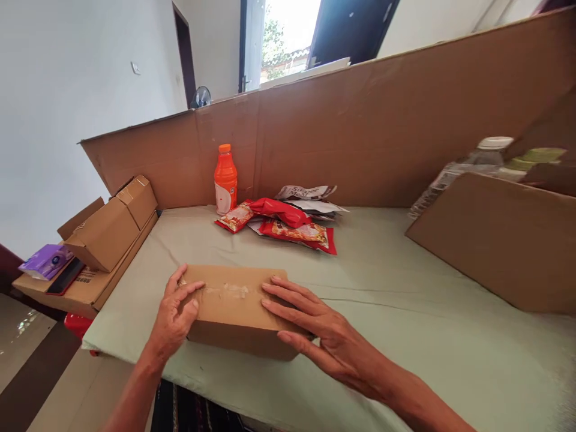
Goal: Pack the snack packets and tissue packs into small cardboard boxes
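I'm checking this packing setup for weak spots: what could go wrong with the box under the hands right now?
The cardboard box sits close to the table's near edge; a push from the left hand or right hand might slide it off. The tape on its top looks wrinkled and may not hold.

Lighting: bright daylight, entering through the open doorway (288, 30) at top centre, which is blown out to near white. White walls (67, 120) evenly lit.
Shadows: soft and short, under the cardboard box (234, 306) near the table's front edge and beneath both hands.
Glare: faint sheen on the orange bottle (225, 180) and the red packets (288, 225).
Distortion: strong wide-angle bending; the cardboard screen (382, 120) slants and stretches toward the corners.
Focus: sharp centre, smeared at the right edge.
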Demonstrator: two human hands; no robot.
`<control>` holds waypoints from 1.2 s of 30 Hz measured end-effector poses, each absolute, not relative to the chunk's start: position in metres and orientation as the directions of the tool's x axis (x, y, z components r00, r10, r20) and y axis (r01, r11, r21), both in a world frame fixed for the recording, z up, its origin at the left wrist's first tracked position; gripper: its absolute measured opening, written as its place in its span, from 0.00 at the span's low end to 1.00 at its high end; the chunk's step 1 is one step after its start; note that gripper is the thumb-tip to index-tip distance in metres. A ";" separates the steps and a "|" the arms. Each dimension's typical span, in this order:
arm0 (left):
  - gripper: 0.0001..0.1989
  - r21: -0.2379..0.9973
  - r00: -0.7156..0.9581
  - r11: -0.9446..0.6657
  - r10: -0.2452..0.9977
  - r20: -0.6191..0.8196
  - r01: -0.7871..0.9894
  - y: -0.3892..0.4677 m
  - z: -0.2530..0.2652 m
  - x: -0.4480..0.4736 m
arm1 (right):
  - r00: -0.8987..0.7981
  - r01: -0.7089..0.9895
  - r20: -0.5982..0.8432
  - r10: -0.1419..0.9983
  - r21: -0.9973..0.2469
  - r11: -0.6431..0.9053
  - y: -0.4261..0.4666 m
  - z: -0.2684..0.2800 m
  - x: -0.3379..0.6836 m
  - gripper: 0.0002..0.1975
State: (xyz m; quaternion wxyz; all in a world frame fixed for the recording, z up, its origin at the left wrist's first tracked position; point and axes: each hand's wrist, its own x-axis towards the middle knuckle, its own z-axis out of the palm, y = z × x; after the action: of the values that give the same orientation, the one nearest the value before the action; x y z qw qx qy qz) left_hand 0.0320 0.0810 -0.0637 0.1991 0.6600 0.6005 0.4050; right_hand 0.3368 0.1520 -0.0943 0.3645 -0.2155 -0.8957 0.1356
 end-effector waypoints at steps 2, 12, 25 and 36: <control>0.21 0.688 -0.090 -0.186 0.935 0.343 0.701 0.062 -0.070 0.046 | -0.655 0.260 0.569 0.497 -0.449 0.855 0.168 -0.096 0.343 0.21; 0.32 0.441 0.146 -0.343 0.895 0.421 0.830 0.012 -0.088 0.066 | -0.461 0.438 0.525 0.715 -0.566 0.698 0.182 -0.130 0.362 0.21; 0.28 0.235 0.242 -0.463 0.756 0.609 0.854 0.021 -0.102 0.052 | -0.541 0.451 0.522 0.660 -0.483 0.751 0.189 -0.124 0.339 0.25; 0.27 0.228 0.189 -0.393 0.776 0.602 0.891 0.029 -0.100 0.031 | -0.562 0.415 0.498 0.660 -0.520 0.746 0.212 -0.126 0.311 0.24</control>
State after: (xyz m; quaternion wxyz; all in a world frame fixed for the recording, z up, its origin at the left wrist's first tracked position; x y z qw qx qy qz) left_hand 0.0311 0.0287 -0.0999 -0.0866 0.7662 0.5439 0.3312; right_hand 0.3105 0.2117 -0.1261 0.3502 -0.3104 -0.8663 0.1747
